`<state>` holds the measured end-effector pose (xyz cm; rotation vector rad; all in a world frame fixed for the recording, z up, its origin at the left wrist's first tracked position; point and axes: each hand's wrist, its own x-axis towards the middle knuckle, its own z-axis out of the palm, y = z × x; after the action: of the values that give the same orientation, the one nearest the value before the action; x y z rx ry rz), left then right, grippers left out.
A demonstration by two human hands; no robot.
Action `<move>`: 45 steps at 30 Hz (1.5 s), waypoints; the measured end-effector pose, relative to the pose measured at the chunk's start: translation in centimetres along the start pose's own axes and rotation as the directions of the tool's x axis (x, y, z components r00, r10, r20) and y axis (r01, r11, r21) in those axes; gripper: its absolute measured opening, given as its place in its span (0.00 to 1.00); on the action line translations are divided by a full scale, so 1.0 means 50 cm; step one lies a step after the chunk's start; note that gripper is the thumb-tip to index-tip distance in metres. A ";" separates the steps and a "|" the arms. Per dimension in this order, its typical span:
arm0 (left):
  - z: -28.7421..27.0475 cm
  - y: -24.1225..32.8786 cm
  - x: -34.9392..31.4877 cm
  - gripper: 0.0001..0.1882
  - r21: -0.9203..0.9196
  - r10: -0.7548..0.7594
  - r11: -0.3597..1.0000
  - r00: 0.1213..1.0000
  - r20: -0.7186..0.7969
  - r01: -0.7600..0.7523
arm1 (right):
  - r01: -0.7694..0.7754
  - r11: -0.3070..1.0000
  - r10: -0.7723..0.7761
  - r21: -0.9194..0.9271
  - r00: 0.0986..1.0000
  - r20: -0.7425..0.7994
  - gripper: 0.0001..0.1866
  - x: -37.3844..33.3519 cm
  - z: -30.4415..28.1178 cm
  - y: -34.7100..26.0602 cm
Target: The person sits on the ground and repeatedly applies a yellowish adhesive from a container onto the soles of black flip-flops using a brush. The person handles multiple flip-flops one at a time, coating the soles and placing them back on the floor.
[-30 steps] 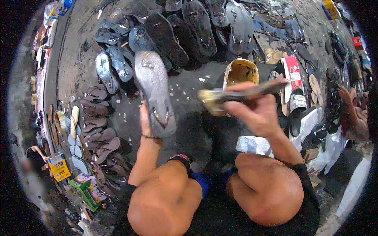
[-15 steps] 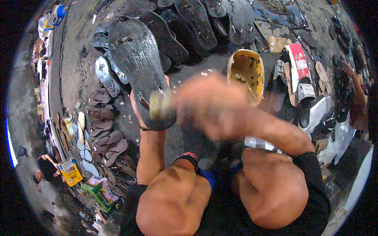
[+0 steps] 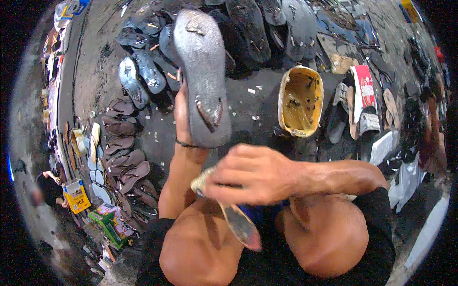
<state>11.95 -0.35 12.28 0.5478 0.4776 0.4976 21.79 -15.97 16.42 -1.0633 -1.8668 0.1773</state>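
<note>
My left hand [image 3: 182, 114] is closed on a dark sandal sole [image 3: 204, 66], held up with its glossy wet-looking face toward me. Most of those fingers are hidden behind the sole. A V-shaped cut or strap piece [image 3: 210, 116] shows near the sole's close end. In my right hand [image 3: 255, 174], closed just below the sole, is a brush [image 3: 242, 224]. Its pale bristle end points left and its dark, reddish-tipped handle slants down over my lap. The bristles are apart from the sole. A yellow tub [image 3: 319, 112] with amber, dark-flecked liquid stands right of the sole.
Many coated dark soles [image 3: 248, 31] lie across the far ground. Brown sandals [image 3: 121, 143] are lined up at left, near a yellow box [image 3: 76, 195] and a green carton [image 3: 112, 224]. On the right are a red-and-white packet [image 3: 365, 88] and slides [image 3: 369, 120].
My right hand has drawn the brush off the sole and down toward my lap. The sole has tilted upright and moved right, and its face looks brighter.
</note>
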 end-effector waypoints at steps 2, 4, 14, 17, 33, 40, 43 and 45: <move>0.003 -0.003 0.036 0.28 -0.164 -0.291 0.949 0.947 -0.137 0.268 | -0.045 0.999 0.044 -0.028 0.998 -0.034 0.19 0.020 -0.041 0.062; -0.037 -0.049 -0.003 0.24 -0.060 -0.124 0.991 0.986 -0.108 0.118 | -0.144 0.985 0.132 -0.099 0.984 -0.117 0.21 0.068 -0.080 0.151; -0.144 0.134 0.036 0.23 -0.173 0.197 0.956 0.953 -0.228 -0.239 | -0.485 0.856 0.485 0.177 0.873 0.046 0.18 -0.025 0.012 0.081; -0.283 0.195 0.058 0.19 -0.542 0.207 0.818 0.978 -0.031 -0.191 | -0.689 0.724 0.689 0.035 0.720 -0.081 0.12 -0.037 -0.009 0.061; -0.775 0.367 0.073 0.35 0.901 0.846 0.420 -0.405 -0.346 0.107 | -0.968 0.228 0.874 -0.104 0.251 -0.416 0.14 -0.310 -0.074 0.066; -0.656 0.375 -0.095 0.17 0.625 0.706 0.694 0.172 -0.687 -0.358 | -0.877 0.152 0.809 -0.456 0.375 -0.452 0.17 -0.297 -0.092 0.165; -0.362 0.233 -0.152 0.21 0.813 0.732 0.553 0.572 -0.371 -0.181 | -0.941 0.090 0.850 -0.327 0.244 -0.468 0.17 -0.336 -0.127 0.174; -0.310 0.098 -0.238 0.27 0.842 0.477 0.538 0.811 -0.339 0.035 | -0.948 0.173 0.710 -0.266 0.307 -0.633 0.17 -0.290 -0.126 0.119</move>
<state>-7.29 2.36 6.97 1.4360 1.2373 0.6842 32.81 -24.82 7.18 -2.4071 -0.6825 -0.0174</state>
